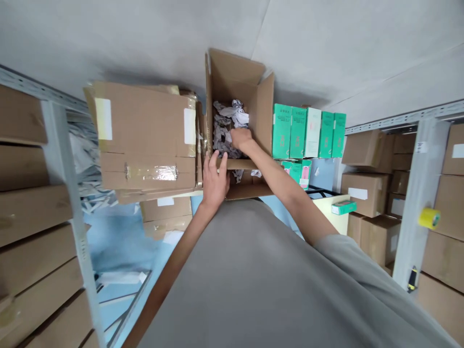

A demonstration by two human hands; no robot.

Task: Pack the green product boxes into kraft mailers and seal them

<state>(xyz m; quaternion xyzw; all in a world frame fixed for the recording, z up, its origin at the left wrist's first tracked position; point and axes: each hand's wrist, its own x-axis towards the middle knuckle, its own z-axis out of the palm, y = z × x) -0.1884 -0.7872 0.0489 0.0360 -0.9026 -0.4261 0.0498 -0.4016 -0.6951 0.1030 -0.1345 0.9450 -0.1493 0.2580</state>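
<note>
In front of me stands an open cardboard box (pixel 265 116) with its flaps up. Crumpled grey paper (pixel 222 126) lies inside it. My right hand (pixel 240 138) reaches into the box, its fingers closed and pressed into the paper; its fingertips are partly hidden. At the box's near left corner rests my left hand (pixel 214 179), fingers stretched out and spread against the cardboard edge. More crumpled paper shows by the near flap (pixel 244 191).
Left of the box is a stack of flattened cartons (pixel 148 125). To its right stand several green boxes (pixel 282 130) and a white box (pixel 312 131). A small green box (pixel 343 208) lies nearer. Carton-filled shelves flank both sides; yellow tape (pixel 429 218) hangs on the right post.
</note>
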